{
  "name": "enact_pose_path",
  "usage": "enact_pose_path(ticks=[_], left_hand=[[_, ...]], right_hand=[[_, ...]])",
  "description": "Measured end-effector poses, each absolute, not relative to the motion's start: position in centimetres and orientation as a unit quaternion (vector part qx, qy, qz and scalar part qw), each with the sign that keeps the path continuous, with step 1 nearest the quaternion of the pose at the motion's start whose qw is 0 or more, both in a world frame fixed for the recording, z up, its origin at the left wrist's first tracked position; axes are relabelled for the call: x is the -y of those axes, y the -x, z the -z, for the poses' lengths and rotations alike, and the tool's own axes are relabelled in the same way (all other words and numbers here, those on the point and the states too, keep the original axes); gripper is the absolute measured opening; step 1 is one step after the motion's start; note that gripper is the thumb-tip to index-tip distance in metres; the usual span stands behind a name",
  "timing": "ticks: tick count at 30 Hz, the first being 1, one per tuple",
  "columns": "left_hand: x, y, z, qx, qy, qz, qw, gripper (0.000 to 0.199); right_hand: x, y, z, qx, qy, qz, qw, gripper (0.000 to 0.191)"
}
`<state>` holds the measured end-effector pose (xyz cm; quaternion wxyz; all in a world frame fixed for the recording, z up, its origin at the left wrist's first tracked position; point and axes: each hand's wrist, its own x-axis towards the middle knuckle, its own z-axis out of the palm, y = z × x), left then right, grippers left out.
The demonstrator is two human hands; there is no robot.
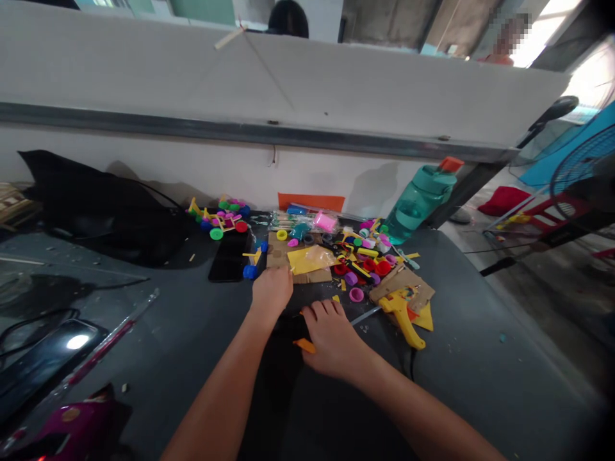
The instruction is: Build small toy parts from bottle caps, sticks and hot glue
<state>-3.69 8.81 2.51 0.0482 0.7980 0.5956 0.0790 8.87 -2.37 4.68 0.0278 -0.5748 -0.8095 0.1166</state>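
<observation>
My left hand (pixel 273 291) is closed at the near edge of a brown cardboard piece (pixel 277 253); a small pale tip shows at its fingers, but what it grips is too small to name. My right hand (pixel 329 333) has its fingers curled round something orange (pixel 304 346), which sticks out at the thumb side. A yellow sheet (pixel 310 259) lies on the cardboard, just beyond both hands. Right of my right hand, a yellow glue gun (pixel 403 317) rests on its side. Colourful bottle caps (pixel 356 294) and yellow sticks lie in a pile behind it.
A teal bottle (pixel 418 198) leans at the back right. Small wheeled pieces (pixel 223 224), a black phone (pixel 229 256) and a black bag (pixel 106 211) are at the left. Another phone (pixel 45 365) and a purple object (pixel 77 426) lie nearer. A fan (pixel 589 173) stands far right.
</observation>
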Motion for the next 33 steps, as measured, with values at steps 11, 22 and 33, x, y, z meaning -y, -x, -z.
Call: enact_pose_path(ticks=[11,22,33], left_hand=[[-9.1,3.6,-2.7,-0.57,-0.805,-0.107,0.124,0.021],[-6.3,1.1,-6.6,-0.343,-0.519,-0.271,0.735,0.028],[-6.3,1.2,-6.2,-0.341,-0.609,-0.248,0.672,0.031]], right_hand=[[1.9,-9.9,-5.0,0.812,0.545,-0.176,0.112,0.063],[-0.7,-12.6,-6.1,0.539,0.545,-0.348,0.541,0.021],[-1.0,-13.1,-5.9,0.398,0.516,-0.488,0.58,0.018]])
